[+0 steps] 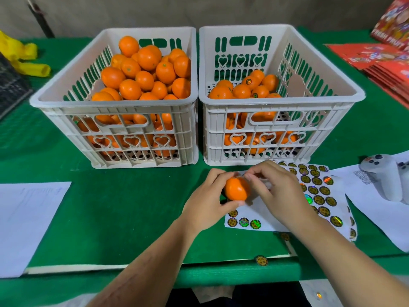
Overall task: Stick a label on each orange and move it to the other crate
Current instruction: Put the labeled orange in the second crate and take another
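Covering the whole view, the green table carries everything. Beyond the hands stand two white crates side by side: the left crate, heaped with oranges, and the right crate, holding fewer, some showing round labels. Under the right hand lies the sticker sheet, rows of round labels on it. Far left of the hands is a white paper; right of them a white controller. The left hand grips one orange between thumb and fingers, just above the sheet. The right hand pinches something small at the orange's top; whether a label, I cannot tell.
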